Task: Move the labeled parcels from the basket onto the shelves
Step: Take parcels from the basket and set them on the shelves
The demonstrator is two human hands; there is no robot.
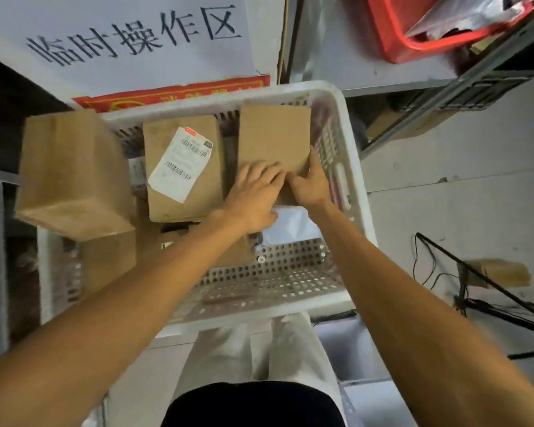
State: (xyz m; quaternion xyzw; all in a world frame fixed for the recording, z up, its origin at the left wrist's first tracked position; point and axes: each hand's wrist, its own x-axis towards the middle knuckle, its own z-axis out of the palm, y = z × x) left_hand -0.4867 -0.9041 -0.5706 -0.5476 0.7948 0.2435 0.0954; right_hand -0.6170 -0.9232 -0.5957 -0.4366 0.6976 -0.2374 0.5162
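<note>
Basket: I see a white perforated basket [349, 143] holding cardboard parcels; a plain brown parcel [273, 137] stands at its far right, under both my hands.
Neighbour: left of my grip lies a labelled parcel [182, 167], its white barcode sticker facing up.
Other contents: a white poly bag [293, 224] lies just below my hands; a big blurred box [71, 174] overhangs the basket's left rim.
Hard to read: I cannot tell whether the plain parcel has a label.
Left hand [253, 192]: fingers spread flat on the plain parcel's near edge.
Right hand [310, 180]: grip half closed around its near right corner, thumb on top.
Arms: both stretched forward.
</note>
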